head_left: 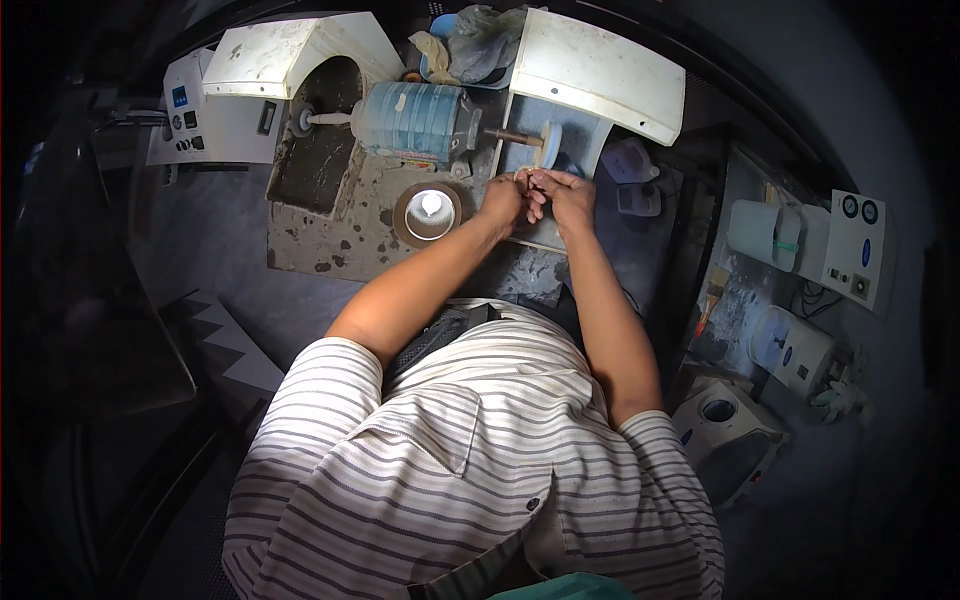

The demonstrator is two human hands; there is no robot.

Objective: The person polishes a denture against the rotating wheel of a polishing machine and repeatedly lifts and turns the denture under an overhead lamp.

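My left hand (508, 203) and my right hand (564, 200) meet just below a pale buffing wheel (548, 142), inside the open tray of the white-hooded box (600, 70). Their fingers are closed round a small pale piece (530, 174), too small to make out, which is at or very near the wheel's lower edge. The wheel sits on a dark shaft (512, 135) from a motor (410, 125) wrapped in blue plastic. Left of my hands, a round brown-rimmed container (405, 215) stands on the stained bench.
A second hood (250, 55) over a dirty trough (300, 180) and a white control unit (182, 115) are at the left. Plastic bags (480, 45) lie behind. Right are plastic containers (628, 160), a brush (715, 287) and several small machines (848, 250).
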